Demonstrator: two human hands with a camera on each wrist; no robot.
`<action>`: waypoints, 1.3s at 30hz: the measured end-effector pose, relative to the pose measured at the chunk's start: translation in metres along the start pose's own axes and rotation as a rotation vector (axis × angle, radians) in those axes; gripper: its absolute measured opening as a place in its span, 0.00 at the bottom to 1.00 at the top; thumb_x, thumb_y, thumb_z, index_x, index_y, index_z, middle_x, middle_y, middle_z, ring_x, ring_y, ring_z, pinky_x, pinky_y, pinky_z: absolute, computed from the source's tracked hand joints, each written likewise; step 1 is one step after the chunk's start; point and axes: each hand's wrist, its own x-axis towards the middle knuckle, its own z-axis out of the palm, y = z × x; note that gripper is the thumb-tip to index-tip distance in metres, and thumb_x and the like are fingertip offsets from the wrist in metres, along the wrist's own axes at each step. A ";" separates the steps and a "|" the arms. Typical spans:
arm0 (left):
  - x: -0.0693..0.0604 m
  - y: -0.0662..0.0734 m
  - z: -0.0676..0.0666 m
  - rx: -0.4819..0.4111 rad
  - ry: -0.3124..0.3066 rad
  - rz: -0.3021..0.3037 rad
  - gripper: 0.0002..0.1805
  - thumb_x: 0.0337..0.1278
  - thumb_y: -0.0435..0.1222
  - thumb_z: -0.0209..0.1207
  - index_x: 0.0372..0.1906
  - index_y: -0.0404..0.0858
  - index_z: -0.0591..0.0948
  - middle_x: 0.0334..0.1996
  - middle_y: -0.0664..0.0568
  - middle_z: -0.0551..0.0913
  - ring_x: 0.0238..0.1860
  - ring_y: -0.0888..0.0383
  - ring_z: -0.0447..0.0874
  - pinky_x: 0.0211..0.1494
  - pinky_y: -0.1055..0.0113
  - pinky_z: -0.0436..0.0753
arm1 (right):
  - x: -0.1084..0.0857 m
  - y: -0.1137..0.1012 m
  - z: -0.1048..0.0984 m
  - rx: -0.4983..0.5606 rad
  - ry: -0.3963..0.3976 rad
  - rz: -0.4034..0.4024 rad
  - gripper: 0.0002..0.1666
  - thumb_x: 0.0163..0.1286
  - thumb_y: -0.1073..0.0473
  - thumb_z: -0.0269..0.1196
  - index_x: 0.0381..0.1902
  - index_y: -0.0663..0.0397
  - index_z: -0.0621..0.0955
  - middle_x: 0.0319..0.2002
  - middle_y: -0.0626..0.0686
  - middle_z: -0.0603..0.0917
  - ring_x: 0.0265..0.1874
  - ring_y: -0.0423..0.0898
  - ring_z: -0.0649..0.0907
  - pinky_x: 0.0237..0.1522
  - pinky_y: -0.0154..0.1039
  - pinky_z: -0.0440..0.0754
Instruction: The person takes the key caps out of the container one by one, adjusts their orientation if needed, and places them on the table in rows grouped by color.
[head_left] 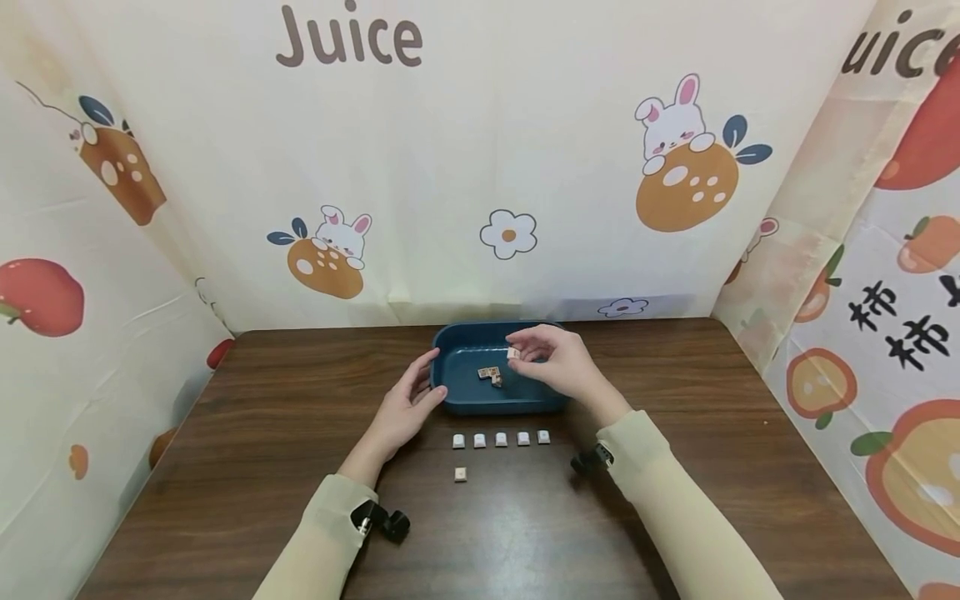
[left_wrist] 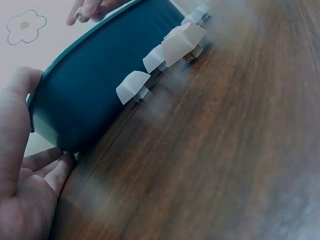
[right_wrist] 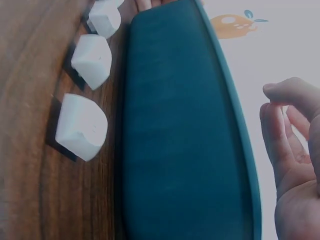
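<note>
A blue tray [head_left: 504, 407] stands by the wall, with several small brown-and-beige pieces [head_left: 491, 374] on its floor. My left hand [head_left: 399, 417] grips its left end; in the left wrist view that hand [left_wrist: 22, 165] has the thumb at the rim and fingers by the bottom edge. Over the tray's right part, my right hand [head_left: 564, 365] pinches a small white keycap [head_left: 513, 352]. In the right wrist view the tray [right_wrist: 180, 125] stands beside my right hand [right_wrist: 295, 155], whose thumb and forefinger nearly meet; the keycap cannot be made out there.
In front of the tray, several white keycaps [head_left: 501, 439] form a row across the brown wooden table [head_left: 300, 467]. One beige keycap [head_left: 461, 474] sits nearer me, below the row's left end. A patterned cloth [head_left: 450, 167] hangs behind the table.
</note>
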 end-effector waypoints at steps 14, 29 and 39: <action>-0.001 -0.002 0.000 -0.001 0.004 -0.005 0.37 0.82 0.45 0.63 0.87 0.57 0.63 0.81 0.41 0.69 0.79 0.41 0.71 0.81 0.47 0.70 | -0.041 -0.027 -0.001 0.040 -0.035 -0.024 0.14 0.66 0.64 0.81 0.48 0.52 0.92 0.43 0.48 0.90 0.38 0.46 0.89 0.43 0.35 0.91; 0.000 -0.001 0.000 -0.003 0.000 -0.008 0.36 0.83 0.42 0.62 0.87 0.58 0.63 0.82 0.40 0.67 0.81 0.40 0.69 0.82 0.46 0.69 | -0.074 -0.043 0.020 0.052 -0.017 0.007 0.14 0.63 0.68 0.81 0.46 0.55 0.93 0.41 0.48 0.90 0.35 0.42 0.89 0.39 0.35 0.91; 0.000 0.000 0.001 0.001 0.002 -0.003 0.36 0.83 0.43 0.62 0.87 0.58 0.63 0.82 0.40 0.67 0.80 0.40 0.69 0.82 0.45 0.69 | -0.080 -0.044 0.029 0.036 -0.061 0.021 0.14 0.63 0.68 0.81 0.47 0.54 0.93 0.41 0.46 0.89 0.35 0.41 0.89 0.39 0.35 0.91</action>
